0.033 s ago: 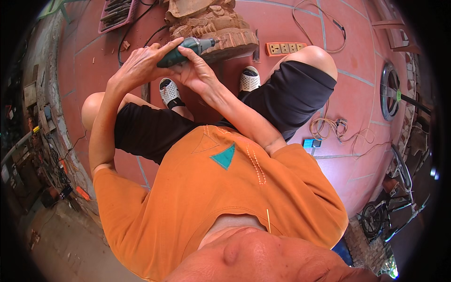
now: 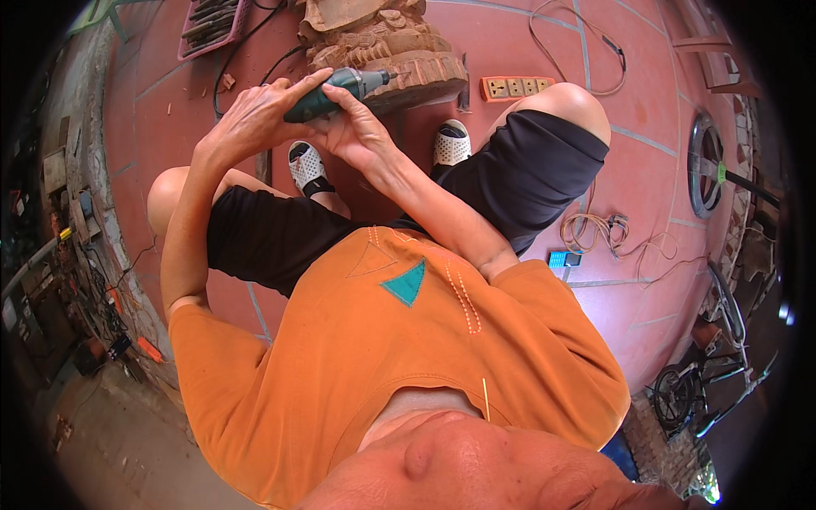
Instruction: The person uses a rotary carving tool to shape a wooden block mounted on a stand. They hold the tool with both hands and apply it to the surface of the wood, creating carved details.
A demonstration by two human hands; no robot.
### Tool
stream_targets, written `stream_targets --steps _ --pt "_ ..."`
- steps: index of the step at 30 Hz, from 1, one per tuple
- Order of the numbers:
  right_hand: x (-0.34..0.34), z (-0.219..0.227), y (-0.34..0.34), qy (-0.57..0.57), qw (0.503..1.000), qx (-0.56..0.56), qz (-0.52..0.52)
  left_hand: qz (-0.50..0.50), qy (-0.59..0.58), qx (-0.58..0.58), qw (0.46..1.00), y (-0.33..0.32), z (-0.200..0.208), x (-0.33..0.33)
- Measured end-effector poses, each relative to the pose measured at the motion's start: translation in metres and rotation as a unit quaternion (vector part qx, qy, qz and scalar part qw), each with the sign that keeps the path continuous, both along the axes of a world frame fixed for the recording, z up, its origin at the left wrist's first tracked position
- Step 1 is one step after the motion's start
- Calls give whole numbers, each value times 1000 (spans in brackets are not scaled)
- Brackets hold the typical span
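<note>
A green rotary tool (image 2: 338, 88) with a grey nose is held between my two hands, its thin bit pointing right at the edge of a carved wooden piece (image 2: 429, 75). Whether the bit touches the wood I cannot tell. My left hand (image 2: 259, 110) is wrapped over the tool's body, with the index finger stretched along its top. From below, my right hand (image 2: 359, 134) grips the same tool, its thumb resting near the front. The tool's rear end is hidden behind my fingers. Relief carving covers the wood's upper part, and its near side is ridged.
An orange power strip (image 2: 516, 88) lies right of the carving. At the upper left stands a pink basket (image 2: 229, 38) of long dark tools. Black cords run near it. A coiled brown cable (image 2: 586, 228) and a blue phone (image 2: 558, 259) lie on the red tiled floor, right of my leg.
</note>
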State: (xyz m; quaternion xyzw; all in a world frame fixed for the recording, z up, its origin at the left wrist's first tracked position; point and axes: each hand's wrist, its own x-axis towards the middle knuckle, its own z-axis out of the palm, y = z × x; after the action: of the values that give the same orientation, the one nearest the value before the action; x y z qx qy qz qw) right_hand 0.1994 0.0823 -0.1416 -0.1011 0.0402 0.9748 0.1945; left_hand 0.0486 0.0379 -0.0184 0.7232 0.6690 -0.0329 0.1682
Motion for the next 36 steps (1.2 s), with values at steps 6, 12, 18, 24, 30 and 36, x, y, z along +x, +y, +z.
stream_targets --steps 6,12,18,24,30,36 --pt "-1 1 3 5 1000 5 -2 2 -3 8 1000 1 -2 -1" --pt "-5 1 5 -24 999 21 -16 5 5 7 1000 2 0 1" --pt "-7 0 9 -15 999 37 -20 14 14 2 1000 2 1 2" --pt "-7 -3 8 -13 999 35 -19 15 14 2 1000 2 0 2" --pt "-4 -4 5 -7 1000 3 -6 1 5 4 1000 1 0 0" --pt "0 -1 1 2 1000 -3 0 -8 -7 7 1000 0 0 1"
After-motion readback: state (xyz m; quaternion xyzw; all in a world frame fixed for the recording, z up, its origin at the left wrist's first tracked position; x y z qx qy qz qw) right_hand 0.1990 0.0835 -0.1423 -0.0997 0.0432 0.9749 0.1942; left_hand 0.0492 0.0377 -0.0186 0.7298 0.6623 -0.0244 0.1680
